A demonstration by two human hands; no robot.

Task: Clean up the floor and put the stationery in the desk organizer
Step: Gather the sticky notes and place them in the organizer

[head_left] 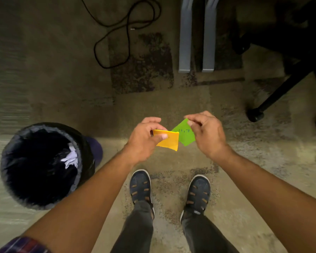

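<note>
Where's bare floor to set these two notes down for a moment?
Bare carpet lies ahead of the hands, between the bin and the chair base, short of the grey legs. Carpet right of the shoes is free too. It is crowded by the cable and the bin.

A: Dim and warm overall; the brightest patch is the carpet around the middle, fading to near black at the top right by the chair base

B: Sharpness?

A: Soft everywhere. The bin at the left smears with motion blur, and the carpet's left edge streaks

B: Distortion?

A: Wide-angle: both forearms bow outward toward the lower corners. The two sticky notes glow saturated, without glare
</note>
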